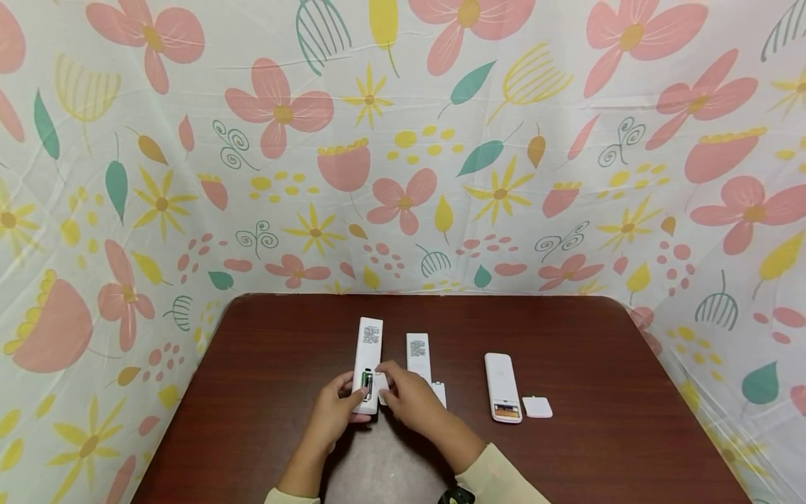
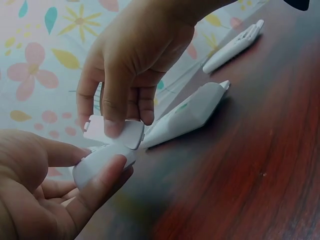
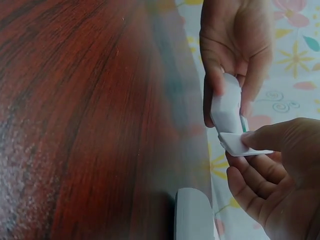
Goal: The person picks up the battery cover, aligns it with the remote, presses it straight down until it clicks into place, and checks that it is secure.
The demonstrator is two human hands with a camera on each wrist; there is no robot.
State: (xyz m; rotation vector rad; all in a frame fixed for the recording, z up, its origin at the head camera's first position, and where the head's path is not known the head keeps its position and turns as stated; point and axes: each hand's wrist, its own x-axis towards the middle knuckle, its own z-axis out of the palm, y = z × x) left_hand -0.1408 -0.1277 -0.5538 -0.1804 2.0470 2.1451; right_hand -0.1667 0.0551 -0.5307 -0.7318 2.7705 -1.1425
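My left hand [image 1: 332, 411] grips a white remote control [image 1: 370, 344] by its lower end, back side up, with a printed label near the top. Its battery compartment is uncovered, and dark green batteries [image 1: 367, 381] show inside, by the left thumb. Between thumb and fingers my right hand [image 1: 412, 400] pinches a small white battery cover [image 1: 381, 386]. This cover [image 2: 95, 129] overlaps the edge of the remote [image 2: 97, 165] in the left wrist view. From the right wrist, the cover [image 3: 235, 144] appears tilted against the lower end of the remote [image 3: 226, 107].
A second white remote [image 1: 418, 355] lies just right of the hands, beside another cover [image 1: 439, 393]. Farther right, a third remote [image 1: 501, 378] shows orange batteries [image 1: 506, 411], with its cover [image 1: 537, 407] alongside. Flowered cloth [image 1: 403, 140] hangs behind the brown table [image 1: 252, 378].
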